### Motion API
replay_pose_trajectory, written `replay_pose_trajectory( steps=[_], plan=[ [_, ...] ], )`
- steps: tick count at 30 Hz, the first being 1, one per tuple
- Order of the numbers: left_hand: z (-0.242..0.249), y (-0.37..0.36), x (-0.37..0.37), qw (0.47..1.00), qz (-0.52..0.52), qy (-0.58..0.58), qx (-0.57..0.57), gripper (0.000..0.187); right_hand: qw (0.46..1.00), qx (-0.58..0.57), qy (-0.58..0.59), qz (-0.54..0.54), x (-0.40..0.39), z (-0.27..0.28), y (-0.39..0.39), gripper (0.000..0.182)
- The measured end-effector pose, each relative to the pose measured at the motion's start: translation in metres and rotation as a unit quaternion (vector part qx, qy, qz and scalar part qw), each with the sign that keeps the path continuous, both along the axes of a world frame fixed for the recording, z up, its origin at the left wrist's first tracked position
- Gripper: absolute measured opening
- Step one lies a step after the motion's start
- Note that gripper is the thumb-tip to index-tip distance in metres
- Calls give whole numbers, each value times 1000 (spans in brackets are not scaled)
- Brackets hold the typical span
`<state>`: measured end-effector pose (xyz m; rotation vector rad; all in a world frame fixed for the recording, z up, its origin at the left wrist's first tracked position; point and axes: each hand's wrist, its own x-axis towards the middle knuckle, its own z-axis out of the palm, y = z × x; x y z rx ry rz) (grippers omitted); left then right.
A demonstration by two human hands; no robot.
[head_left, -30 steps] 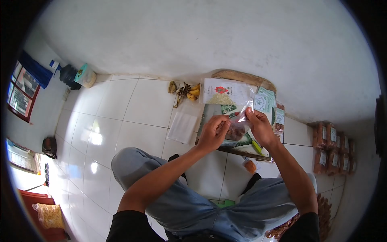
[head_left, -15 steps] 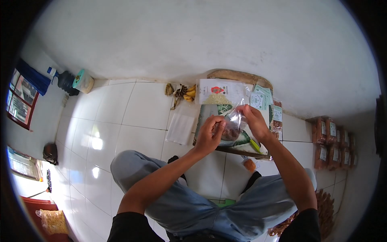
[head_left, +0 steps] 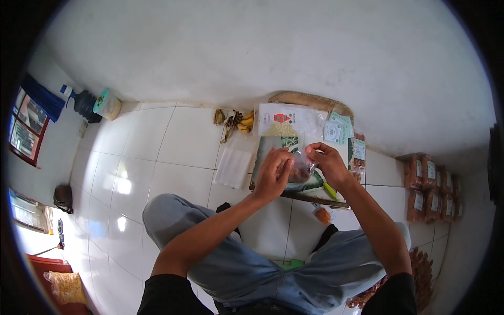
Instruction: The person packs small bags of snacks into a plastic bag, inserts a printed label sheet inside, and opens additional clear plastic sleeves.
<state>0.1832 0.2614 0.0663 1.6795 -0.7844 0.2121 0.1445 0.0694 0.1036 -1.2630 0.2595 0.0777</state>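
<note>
A clear plastic bag with brown pieces in its bottom sits over the low wooden table, its mouth between my hands. My left hand is closed on the bag's left edge with curled fingers. On the other side, my right hand pinches the upper right of the bag between thumb and fingers. A yellow-green tool, perhaps a cutter, lies just below my right hand. Behind the bag are a printed white package and several pale green labels.
Filled, labelled brown packs are stacked at the right wall; another labelled pack is beside the table. Bananas and flat clear bags lie on the floor to the left. A small orange-brown item lies before the table.
My right hand has come down slightly, and the bag's top, which stood up shiny between my hands, is now lower and gathered. My left hand has hardly moved.
</note>
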Motion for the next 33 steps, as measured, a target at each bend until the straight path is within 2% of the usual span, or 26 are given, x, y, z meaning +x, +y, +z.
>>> replay_pose_trajectory(
  steps=[2,4,6,7,10,11,13,15,17,19,21,24,26,27,29,30,32,33],
  plan=[
    [2,1,0,1000,3,-21,12,11,997,-26,59,34,3,2,0,24],
    [4,3,-2,999,5,-41,24,10,996,-26,61,53,5,0,-2,26],
    [12,6,-10,991,-46,129,-17,10,995,-26,62,73,8,-4,-2,29],
    [10,6,-9,991,-45,128,-17,10,995,-25,54,78,9,-6,-2,31],
    [4,5,-7,995,-31,96,-15,8,996,-21,42,71,12,-6,3,33],
    [5,5,-5,1000,-12,16,6,7,997,-17,38,59,12,-6,5,32],
    [6,6,-4,998,7,-64,27,7,995,-30,40,82,16,-14,1,30],
    [7,6,-4,999,-16,-40,22,5,993,-42,42,104,19,-17,0,28],
    [9,6,-2,998,-23,-51,19,6,986,-115,27,115,22,-16,2,15],
    [12,8,3,997,-23,-71,17,7,985,-134,17,111,20,-11,5,13],
    [15,11,8,977,-7,-186,102,10,982,-153,7,107,19,-6,7,12],
    [11,10,12,984,-20,-155,88,11,971,-216,26,100,18,-8,8,13],
    [13,10,11,988,-7,-131,86,11,909,-387,-152,42,11,-14,9,17],
    [14,10,10,991,7,-106,84,12,909,-386,-152,42,9,-13,7,17],
    [14,12,14,992,6,-98,76,12,954,-258,-153,14,1,-6,0,24],
    [14,13,16,994,5,-91,68,11,954,-258,-153,15,-3,0,1,24],
    [13,13,17,995,9,-84,60,11,833,-453,-316,35,-10,9,1,32],
    [14,13,17,996,12,-78,53,11,816,-488,-305,54,-10,-1,-3,35]
  ],
)
